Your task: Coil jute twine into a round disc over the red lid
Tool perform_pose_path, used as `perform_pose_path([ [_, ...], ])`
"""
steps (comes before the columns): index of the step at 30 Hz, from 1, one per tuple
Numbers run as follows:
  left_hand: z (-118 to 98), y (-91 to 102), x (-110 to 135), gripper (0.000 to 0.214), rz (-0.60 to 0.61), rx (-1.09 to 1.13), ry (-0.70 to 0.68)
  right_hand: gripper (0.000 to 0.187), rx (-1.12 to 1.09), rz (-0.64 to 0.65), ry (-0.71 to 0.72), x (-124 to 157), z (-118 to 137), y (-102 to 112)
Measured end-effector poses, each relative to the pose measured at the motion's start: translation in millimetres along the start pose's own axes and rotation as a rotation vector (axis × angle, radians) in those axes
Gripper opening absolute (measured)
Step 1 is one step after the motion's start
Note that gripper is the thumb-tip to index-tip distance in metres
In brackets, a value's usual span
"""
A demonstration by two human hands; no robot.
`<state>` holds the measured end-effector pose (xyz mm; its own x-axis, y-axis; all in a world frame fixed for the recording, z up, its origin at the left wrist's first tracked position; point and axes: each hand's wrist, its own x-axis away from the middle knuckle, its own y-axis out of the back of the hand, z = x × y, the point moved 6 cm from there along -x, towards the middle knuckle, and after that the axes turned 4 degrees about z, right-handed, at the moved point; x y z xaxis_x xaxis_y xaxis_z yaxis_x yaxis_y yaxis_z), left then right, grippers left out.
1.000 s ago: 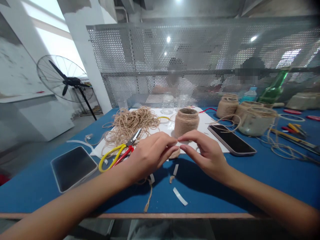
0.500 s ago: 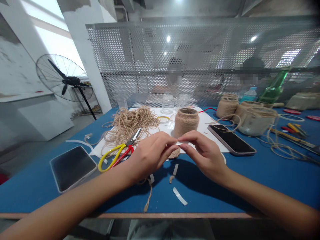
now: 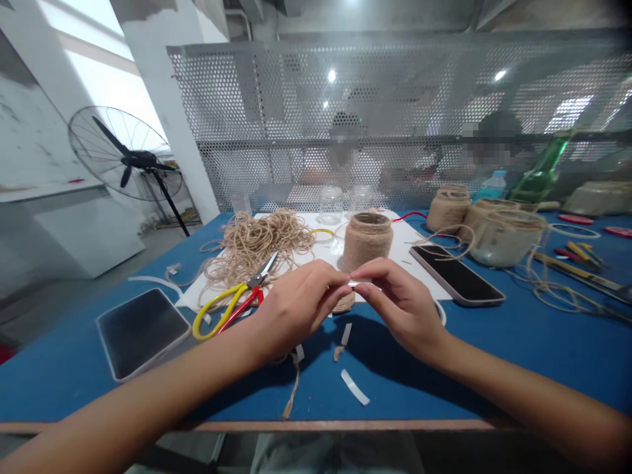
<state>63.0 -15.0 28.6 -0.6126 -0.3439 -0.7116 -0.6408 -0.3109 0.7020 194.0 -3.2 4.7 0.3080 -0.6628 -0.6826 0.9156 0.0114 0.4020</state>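
Small pale strip: held up off the blue table at the centre of the view, right where the two sets of fingertips meet. Long axis roughly level, running left to right from one pinch to the other. Neither hand is nearer; both have an end. Too small to tell the material.

Left hand: comes in from lower left, knuckles up, fingers curled, thumb and forefinger closed in a pinch on the strip's left end.

Right hand: comes in from lower right, thumb and forefinger nipped on the other end, remaining fingers loosely bent beneath. Nothing else is in either palm, as far as can be seen.

Just under the left fingertips: a small twine-wound disc lying on the table; I cannot tell whether the fingers touch it.

Nearer the table edge: two loose white slips and a frayed twine end.

Behind the hands: twine-wrapped jar, upright on a white sheet.

Left: yellow-and-red scissors, blades toward a loose twine heap; a dark-screened phone.

Right: a second phone, more wrapped jars, and a green bottle.

Beyond: perforated metal screen with people seated behind it; standing fan far left.
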Motion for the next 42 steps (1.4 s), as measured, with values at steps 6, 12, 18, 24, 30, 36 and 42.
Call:
perform_pose_path([
  [6,-0.4,-0.7,-0.1,0.011,-0.023,0.017,-0.008,0.009,-0.020,-0.003,-0.001,0.4,-1.1,-0.3],
  [12,1.0,-2.3,0.8,0.011,-0.021,0.003,-0.004,0.009,-0.031,-0.005,-0.006,0.7,-1.5,0.4],
  [18,1.8,-2.9,0.8,0.009,-0.041,-0.001,0.007,0.009,-0.038,-0.004,-0.027,0.0,-3.0,-1.3],
  [24,2.8,-3.3,-0.3,0.008,-0.033,0.015,0.052,0.010,-0.077,-0.006,-0.065,0.4,-6.1,-2.5],
  [30,8.0,-5.7,-1.5,0.009,-0.006,0.079,0.169,0.011,-0.154,-0.004,-0.157,-1.3,-14.3,-3.8],
  [36,14.0,-8.8,-1.1,0.009,0.008,0.128,0.257,0.013,-0.193,-0.002,-0.215,-4.1,-18.6,-5.0],
  [42,17.0,-11.1,-1.5,0.009,0.043,0.122,0.303,0.013,-0.214,-0.002,-0.233,-5.5,-19.9,-4.9],
])
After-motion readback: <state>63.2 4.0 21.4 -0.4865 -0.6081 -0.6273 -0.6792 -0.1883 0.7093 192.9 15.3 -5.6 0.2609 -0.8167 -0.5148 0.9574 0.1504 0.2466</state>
